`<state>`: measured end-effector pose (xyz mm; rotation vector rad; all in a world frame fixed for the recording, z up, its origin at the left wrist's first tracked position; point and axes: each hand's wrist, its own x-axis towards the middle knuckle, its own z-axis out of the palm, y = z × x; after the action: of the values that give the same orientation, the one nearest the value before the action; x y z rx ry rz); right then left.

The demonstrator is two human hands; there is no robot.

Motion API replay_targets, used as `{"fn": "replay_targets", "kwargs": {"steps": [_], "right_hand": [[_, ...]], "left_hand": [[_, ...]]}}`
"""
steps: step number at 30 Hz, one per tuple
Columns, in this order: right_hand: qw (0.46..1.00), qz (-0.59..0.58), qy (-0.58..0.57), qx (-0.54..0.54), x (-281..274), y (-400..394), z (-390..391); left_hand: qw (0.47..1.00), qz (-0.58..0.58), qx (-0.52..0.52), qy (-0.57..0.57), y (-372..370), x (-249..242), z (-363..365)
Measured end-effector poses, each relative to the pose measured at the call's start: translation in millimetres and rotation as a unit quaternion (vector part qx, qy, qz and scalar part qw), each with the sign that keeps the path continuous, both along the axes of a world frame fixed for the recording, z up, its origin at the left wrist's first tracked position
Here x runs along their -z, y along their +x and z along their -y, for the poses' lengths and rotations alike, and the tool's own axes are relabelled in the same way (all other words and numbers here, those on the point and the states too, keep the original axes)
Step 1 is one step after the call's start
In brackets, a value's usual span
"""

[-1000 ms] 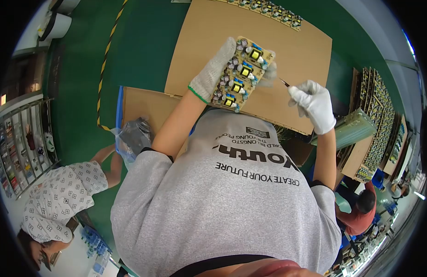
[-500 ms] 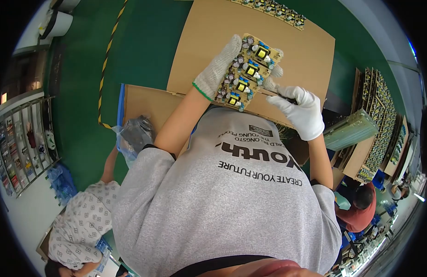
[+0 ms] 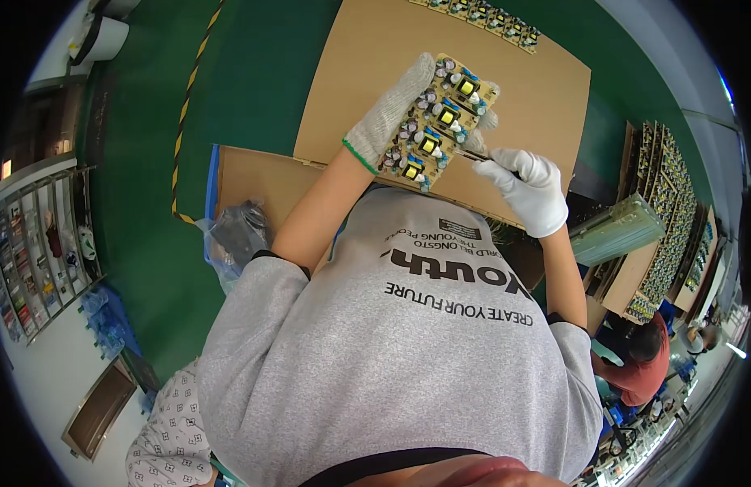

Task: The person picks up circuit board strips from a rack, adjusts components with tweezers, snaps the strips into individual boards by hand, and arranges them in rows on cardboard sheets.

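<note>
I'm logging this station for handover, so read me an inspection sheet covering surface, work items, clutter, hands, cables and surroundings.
Surface: brown cardboard sheet beneath the hands.
Work items: circuit board, held up; thin tool, tip by the board's right edge, contact unclear.
Clutter: row of boards along the sheet's far edge; plastic bag at left.
Left hand: gloved, gripping the circuit board.
Right hand: gloved, holding the tool.
Cables: nothing seen across the sheet.
Surroundings: stacked boards at right; person in patterned shirt, lower left; person in red shirt, lower right.
</note>
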<state>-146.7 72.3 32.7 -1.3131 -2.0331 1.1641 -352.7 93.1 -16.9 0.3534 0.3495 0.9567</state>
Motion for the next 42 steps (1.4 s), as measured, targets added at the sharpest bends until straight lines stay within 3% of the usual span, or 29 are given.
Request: {"fn": "replay_targets", "kwargs": {"steps": [3,6,7,10,15,18,23,26,30,39,42], "right_hand": [[0.999,-0.014,0.032,0.003,0.9,2.3,1.8],[0.972,-0.035,-0.230,0.042,0.9,9.0,-3.6],[0.972,-0.035,-0.230,0.043,3.1,11.5,-6.6],[0.858,-0.063,-0.509,0.025,8.7,18.3,-16.2],[0.805,-0.154,-0.573,0.018,17.3,25.7,-4.9],[0.900,-0.005,-0.429,0.073,4.9,16.7,-3.0],[0.959,-0.035,-0.263,0.094,-2.3,4.2,25.8],[0.998,0.032,-0.041,0.040,0.9,-5.5,36.2],[0.994,0.091,-0.054,0.036,-9.1,-11.7,39.0],[0.994,0.101,0.002,0.036,1.0,-5.1,41.9],[0.993,0.100,0.065,-0.022,-3.9,-5.3,39.1]], "left_hand": [[0.998,0.043,0.043,0.021,-0.3,2.5,-0.3],[0.999,-0.010,0.030,0.022,3.4,0.1,2.0],[0.999,-0.010,0.032,0.022,5.9,0.8,3.1],[0.993,-0.119,-0.022,0.013,13.2,2.7,7.3],[0.992,-0.127,-0.011,0.005,14.0,-4.3,14.0],[0.999,0.024,0.032,-0.010,3.8,6.8,10.8],[0.999,0.028,-0.002,0.016,-2.7,1.8,6.3],[0.999,0.029,-0.018,0.019,0.7,-3.8,5.1],[0.999,0.022,-0.017,0.020,1.7,-8.6,10.4],[0.999,0.002,-0.020,0.034,1.7,-14.4,11.7],[0.999,0.018,-0.013,0.033,1.6,-14.6,11.3]]}}
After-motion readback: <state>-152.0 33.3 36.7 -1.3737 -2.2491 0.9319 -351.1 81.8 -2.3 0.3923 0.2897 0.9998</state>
